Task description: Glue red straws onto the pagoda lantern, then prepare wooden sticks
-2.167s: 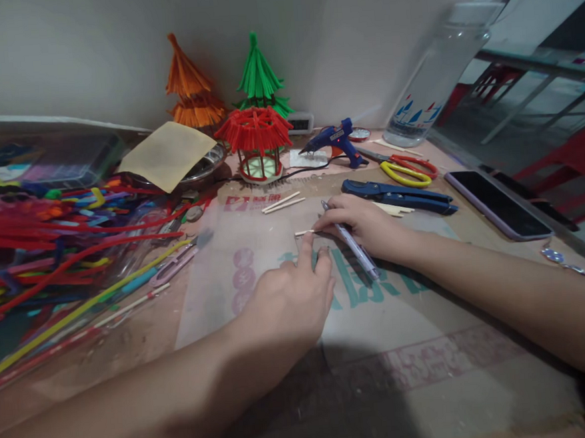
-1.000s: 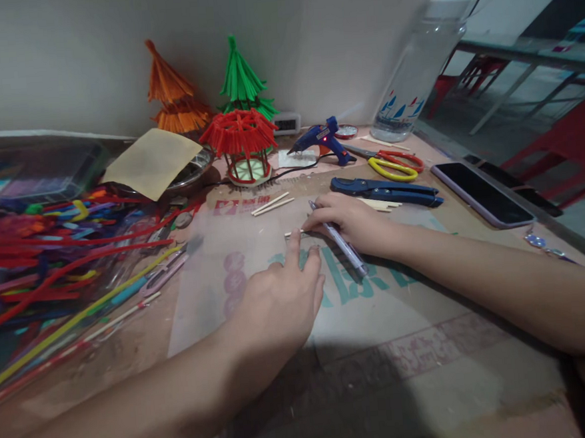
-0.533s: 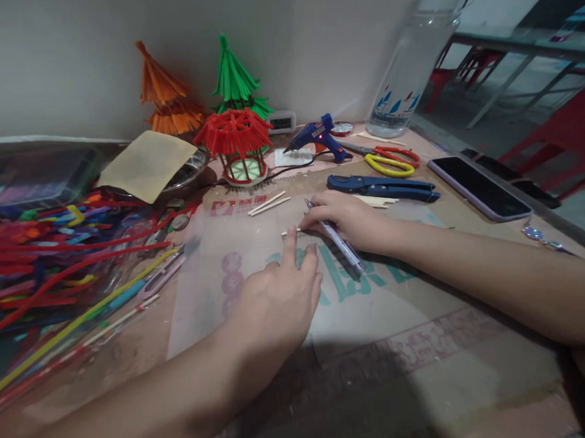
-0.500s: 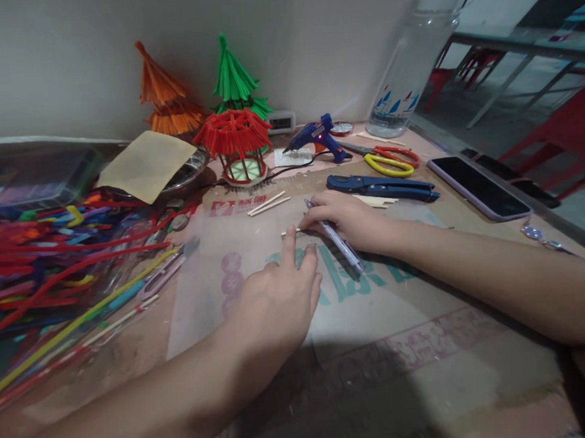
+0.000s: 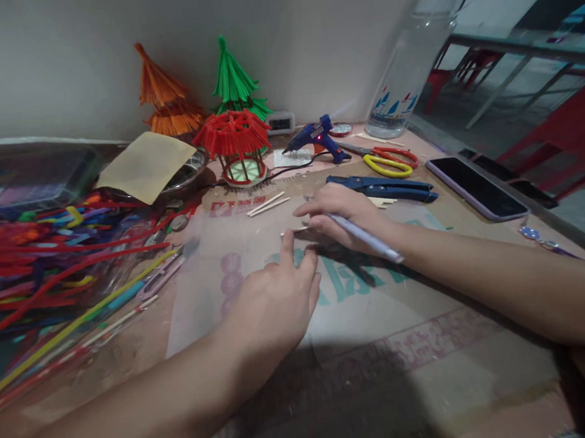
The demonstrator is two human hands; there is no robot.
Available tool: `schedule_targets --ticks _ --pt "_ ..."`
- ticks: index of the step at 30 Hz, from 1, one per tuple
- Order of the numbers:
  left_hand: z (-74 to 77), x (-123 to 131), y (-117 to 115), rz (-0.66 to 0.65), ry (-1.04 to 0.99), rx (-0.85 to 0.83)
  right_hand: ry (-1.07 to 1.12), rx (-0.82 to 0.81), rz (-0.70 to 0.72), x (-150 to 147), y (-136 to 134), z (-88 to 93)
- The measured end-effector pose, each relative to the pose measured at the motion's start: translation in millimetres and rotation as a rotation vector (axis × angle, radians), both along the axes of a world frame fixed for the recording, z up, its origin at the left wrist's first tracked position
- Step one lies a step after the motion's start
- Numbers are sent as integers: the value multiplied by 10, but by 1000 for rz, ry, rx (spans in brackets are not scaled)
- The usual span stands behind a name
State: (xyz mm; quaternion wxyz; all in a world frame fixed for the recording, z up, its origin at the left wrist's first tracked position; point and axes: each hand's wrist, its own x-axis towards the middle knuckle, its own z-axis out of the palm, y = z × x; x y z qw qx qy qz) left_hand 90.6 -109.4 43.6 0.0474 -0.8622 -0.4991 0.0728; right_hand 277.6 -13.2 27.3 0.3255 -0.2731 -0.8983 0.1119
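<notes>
My left hand [image 5: 278, 297] rests palm down on a translucent sheet [image 5: 198, 305], fingers apart. Its index fingertip touches one end of a short thin wooden stick [image 5: 300, 230]. A pen [image 5: 366, 235] is in my right hand [image 5: 350, 215], which is closed around it at the stick's other end; the pen's back end slants toward my wrist and its tip is hidden by the fingers. Several loose sticks [image 5: 269, 204] lie just beyond my hands. Blue cutting pliers [image 5: 385, 187] lie right behind my right hand, with more pale sticks [image 5: 382, 203] partly under it.
Pipe cleaners [image 5: 25, 264] crowd the left side. At the back stand a red pipe-cleaner pavilion [image 5: 234, 143], orange [image 5: 163, 94] and green [image 5: 232, 70] roofed ones, and a blue glue gun [image 5: 319, 137]. Scissors [image 5: 389, 162], a phone [image 5: 475, 187] and a bottle [image 5: 397, 71] are at right.
The pen has swung in my right hand, its back end moving right toward the wrist. My right hand has shifted slightly right. My left hand stays nearly still on the stick.
</notes>
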Motion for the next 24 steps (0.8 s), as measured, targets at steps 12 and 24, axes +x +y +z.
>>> schedule_targets --ticks 12,24 --pt "-31 -11 -10 6 -5 5 249 -471 -209 -118 -65 -5" --pt "-86 1 8 24 -51 -9 150 -451 -239 -144 -55 37"
